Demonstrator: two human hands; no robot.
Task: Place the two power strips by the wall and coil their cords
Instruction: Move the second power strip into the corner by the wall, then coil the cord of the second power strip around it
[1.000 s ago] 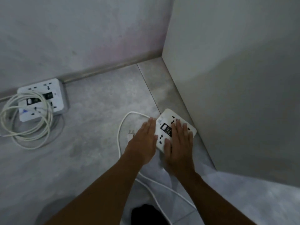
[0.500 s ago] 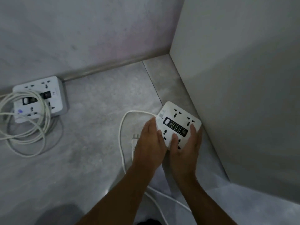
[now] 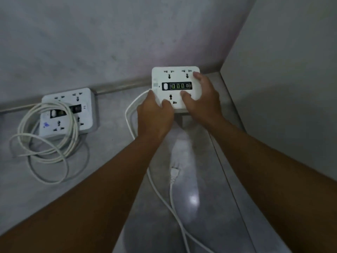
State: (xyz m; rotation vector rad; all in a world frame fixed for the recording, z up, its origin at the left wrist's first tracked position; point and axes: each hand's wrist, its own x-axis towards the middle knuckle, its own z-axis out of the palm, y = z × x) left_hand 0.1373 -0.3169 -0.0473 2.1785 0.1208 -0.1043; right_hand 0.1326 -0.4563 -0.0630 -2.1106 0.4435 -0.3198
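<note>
A square white power strip (image 3: 174,77) with a black USB panel is held above the floor near the back wall. My left hand (image 3: 154,114) grips its lower left corner and my right hand (image 3: 202,96) holds its right side. Its white cord (image 3: 164,196) loops off the left edge and trails loose down the floor, with the plug (image 3: 174,173) lying below my hands. A second white power strip (image 3: 67,112) lies flat by the wall on the left, with its coiled cord (image 3: 45,141) resting partly on top of it.
The grey back wall (image 3: 109,42) meets the floor at a metal skirting strip (image 3: 116,87). A pale panel (image 3: 284,88) closes off the right side and forms a corner. Grey floor tiles (image 3: 113,139) lie between the two strips.
Both hands lifted the strip off the floor beside the right panel and carried it up and left toward the back wall. The plug and cord stayed trailing on the floor.
</note>
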